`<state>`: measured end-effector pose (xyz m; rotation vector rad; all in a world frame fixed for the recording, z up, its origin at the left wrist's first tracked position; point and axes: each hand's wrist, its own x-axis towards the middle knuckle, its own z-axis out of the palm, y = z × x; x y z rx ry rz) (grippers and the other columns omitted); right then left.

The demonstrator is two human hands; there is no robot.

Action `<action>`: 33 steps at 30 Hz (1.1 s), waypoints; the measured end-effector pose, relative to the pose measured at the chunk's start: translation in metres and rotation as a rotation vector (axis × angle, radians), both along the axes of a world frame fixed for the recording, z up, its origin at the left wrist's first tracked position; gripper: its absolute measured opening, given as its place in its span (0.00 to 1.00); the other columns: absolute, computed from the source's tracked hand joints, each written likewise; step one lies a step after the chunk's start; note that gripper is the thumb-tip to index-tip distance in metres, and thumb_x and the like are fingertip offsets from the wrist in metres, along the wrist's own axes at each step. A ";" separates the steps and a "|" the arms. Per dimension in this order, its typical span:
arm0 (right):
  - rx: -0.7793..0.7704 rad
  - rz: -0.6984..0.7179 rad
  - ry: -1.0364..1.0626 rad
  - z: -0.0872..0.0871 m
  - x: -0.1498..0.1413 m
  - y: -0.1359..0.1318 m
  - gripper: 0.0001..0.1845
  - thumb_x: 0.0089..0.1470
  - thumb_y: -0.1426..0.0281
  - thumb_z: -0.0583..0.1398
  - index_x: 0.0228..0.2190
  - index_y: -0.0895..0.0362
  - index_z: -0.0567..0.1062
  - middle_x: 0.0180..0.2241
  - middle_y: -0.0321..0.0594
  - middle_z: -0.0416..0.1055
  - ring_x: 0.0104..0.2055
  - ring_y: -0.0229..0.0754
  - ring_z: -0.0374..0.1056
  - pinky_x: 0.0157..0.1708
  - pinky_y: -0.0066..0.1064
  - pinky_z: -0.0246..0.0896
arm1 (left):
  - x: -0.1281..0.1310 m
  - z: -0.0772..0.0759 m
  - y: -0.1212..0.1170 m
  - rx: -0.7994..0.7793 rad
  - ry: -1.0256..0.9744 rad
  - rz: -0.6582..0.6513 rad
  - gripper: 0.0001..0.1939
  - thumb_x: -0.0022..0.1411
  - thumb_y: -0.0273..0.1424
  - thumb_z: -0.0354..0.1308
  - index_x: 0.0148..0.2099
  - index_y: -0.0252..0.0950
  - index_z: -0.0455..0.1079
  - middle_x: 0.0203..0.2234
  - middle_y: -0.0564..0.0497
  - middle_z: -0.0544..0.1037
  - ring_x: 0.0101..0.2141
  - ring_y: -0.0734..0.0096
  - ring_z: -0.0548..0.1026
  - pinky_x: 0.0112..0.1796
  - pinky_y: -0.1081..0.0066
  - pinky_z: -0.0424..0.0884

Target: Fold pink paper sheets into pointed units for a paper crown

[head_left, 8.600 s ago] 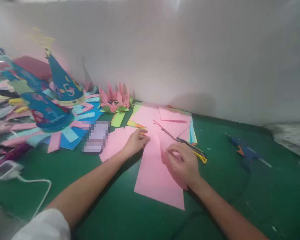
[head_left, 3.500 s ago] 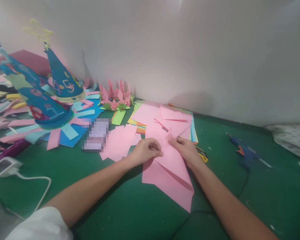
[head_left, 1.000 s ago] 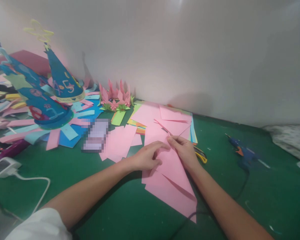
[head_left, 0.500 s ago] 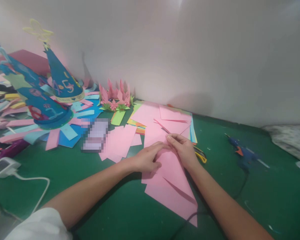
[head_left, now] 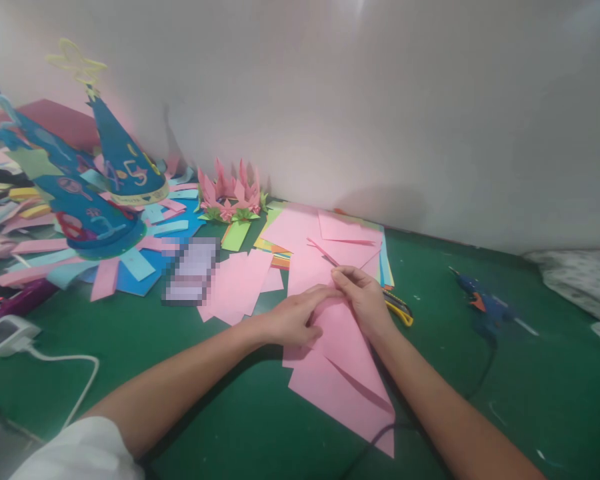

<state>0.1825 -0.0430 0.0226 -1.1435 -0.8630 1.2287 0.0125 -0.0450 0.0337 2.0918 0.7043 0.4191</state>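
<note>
A pink paper sheet (head_left: 353,337) lies folded over on itself in front of me, its upper layer lifted in a loose curve. My right hand (head_left: 363,290) pinches the sheet's folded top edge between thumb and fingertips. Against it from the left, my left hand (head_left: 300,317) grips the same sheet, index finger reaching to the right fingertips and thumb resting lower on the paper. More pink sheets (head_left: 305,273) lie beneath. Just beyond my right fingertips is a thin pink tool (head_left: 321,249), its kind unclear.
A yellow box cutter (head_left: 403,310) lies beside my right wrist, and a blue glue gun (head_left: 487,303) farther right. Pink paper pieces (head_left: 237,283) and a blurred-out phone (head_left: 193,270) are left. Behind stand a pink paper crown (head_left: 230,193) and blue cone hats (head_left: 125,157).
Almost nothing differs. Both hands keep their place on the folded pink sheet, and the right hand has shifted very slightly up and left.
</note>
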 end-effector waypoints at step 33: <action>-0.152 0.160 0.082 0.011 0.006 -0.001 0.16 0.34 0.62 0.70 0.28 0.56 0.79 0.20 0.35 0.72 0.23 0.38 0.67 0.28 0.32 0.62 | -0.003 0.007 0.004 0.011 0.005 -0.067 0.38 0.49 0.21 0.51 0.63 0.42 0.52 0.61 0.50 0.57 0.51 0.59 0.66 0.48 0.65 0.66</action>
